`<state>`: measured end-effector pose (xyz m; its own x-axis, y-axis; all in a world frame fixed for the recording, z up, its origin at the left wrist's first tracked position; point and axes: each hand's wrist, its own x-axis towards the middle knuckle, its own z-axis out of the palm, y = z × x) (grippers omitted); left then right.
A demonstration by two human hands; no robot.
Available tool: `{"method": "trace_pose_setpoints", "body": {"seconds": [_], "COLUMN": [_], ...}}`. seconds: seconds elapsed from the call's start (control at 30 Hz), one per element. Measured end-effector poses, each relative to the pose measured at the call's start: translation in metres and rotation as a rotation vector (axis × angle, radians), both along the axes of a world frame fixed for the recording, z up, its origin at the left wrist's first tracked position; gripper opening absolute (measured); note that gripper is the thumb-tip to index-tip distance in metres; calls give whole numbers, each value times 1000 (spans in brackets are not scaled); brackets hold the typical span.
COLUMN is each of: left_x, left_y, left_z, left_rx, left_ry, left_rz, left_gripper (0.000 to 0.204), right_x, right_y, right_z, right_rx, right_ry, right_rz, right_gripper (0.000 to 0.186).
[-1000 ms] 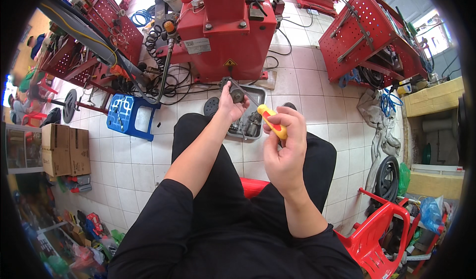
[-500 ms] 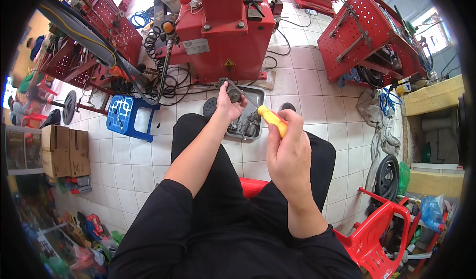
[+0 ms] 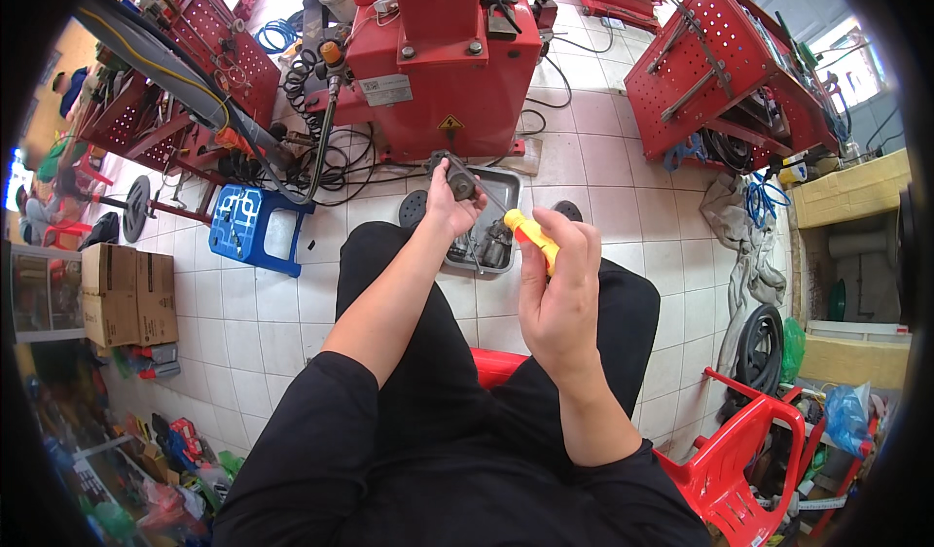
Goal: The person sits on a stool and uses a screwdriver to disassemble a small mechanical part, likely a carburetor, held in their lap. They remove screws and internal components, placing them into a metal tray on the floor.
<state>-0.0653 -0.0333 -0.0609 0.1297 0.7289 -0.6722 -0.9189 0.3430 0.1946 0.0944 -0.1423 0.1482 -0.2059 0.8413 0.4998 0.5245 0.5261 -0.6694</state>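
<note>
My left hand (image 3: 450, 209) is closed round a dark grey metal part (image 3: 461, 186) with a round boss, held up over a grey tray (image 3: 514, 197). A screwdriver (image 3: 531, 234) with a yellow handle is in my right hand (image 3: 564, 299), its fingers wrapped about the grip. The screwdriver's thin shaft points up and left to the metal part. Whether its tip sits in a screw is too small to tell. Several dark metal pieces (image 3: 494, 246) lie in the tray on the tiled floor between my feet.
Ahead stands a red machine (image 3: 438, 100) with cables and hoses around its base. A blue stool (image 3: 255, 231) is to the left, with cardboard boxes (image 3: 126, 294) beyond it. A red perforated cart (image 3: 710, 80) stands at the far right, and a red chair (image 3: 744, 459) at the near right.
My right hand has turned slightly on the screwdriver's handle and shifted a little left; its fingers have changed position. My left hand and the metal part hold nearly the same place.
</note>
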Motion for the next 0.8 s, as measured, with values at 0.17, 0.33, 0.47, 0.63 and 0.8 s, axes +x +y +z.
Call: {"method": "trace_pose_setpoints", "body": {"seconds": [0.17, 0.33, 0.47, 0.63, 0.8], "left_x": [-4, 0, 6, -4, -2], "left_y": [-2, -2, 2, -3, -1], "left_z": [-4, 4, 6, 3, 1], "left_rx": [3, 5, 35, -43, -14], "left_ry": [38, 20, -40, -30, -35], "left_rz": [11, 16, 13, 86, 80], "left_gripper": [56, 56, 55, 56, 58], "right_x": [-2, -2, -10, 2, 8], "right_y": [-1, 1, 3, 3, -2], "right_z": [2, -7, -28, 14, 28], "right_rx": [-21, -37, 1, -283, -457], "right_ry": [38, 199, 509, -182, -219], "right_rz": [-20, 22, 3, -242, -216], "right_gripper": [41, 44, 41, 37, 24]}}
